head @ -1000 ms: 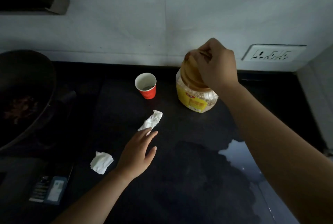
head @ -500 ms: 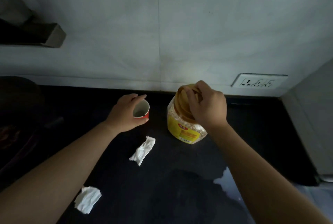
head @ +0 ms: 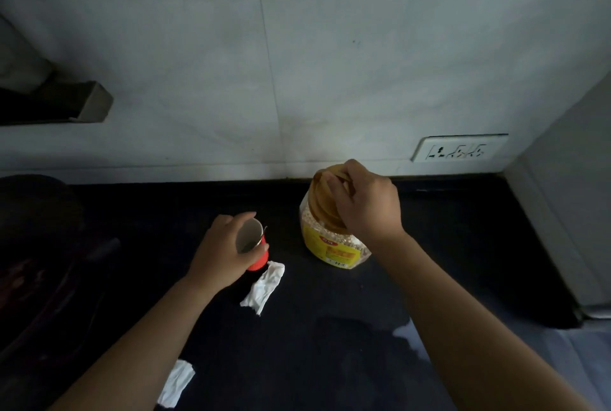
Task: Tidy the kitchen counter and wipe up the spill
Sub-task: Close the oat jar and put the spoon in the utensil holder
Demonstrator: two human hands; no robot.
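Note:
On the black counter (head: 463, 245) my left hand (head: 221, 248) grips a red paper cup (head: 253, 245) that is tilted toward the right, its white inside showing. My right hand (head: 370, 205) holds the brown lid of a clear plastic jar (head: 330, 245) with a yellow label, standing near the back wall. A crumpled white tissue (head: 263, 286) lies just in front of the cup. A second tissue (head: 175, 384) lies near the front edge by my left forearm. A wet spill (head: 363, 341) spreads over the counter between my arms.
A dark pan (head: 36, 245) sits at the left. A white wall socket (head: 458, 149) is behind the jar. A grey appliance side (head: 562, 212) bounds the counter on the right. A hood corner (head: 86, 103) juts out at upper left.
My left hand moved from the counter near the tissue up to the red cup, took hold of it and tilted it. My right hand stays on the jar lid. The view tilted upward.

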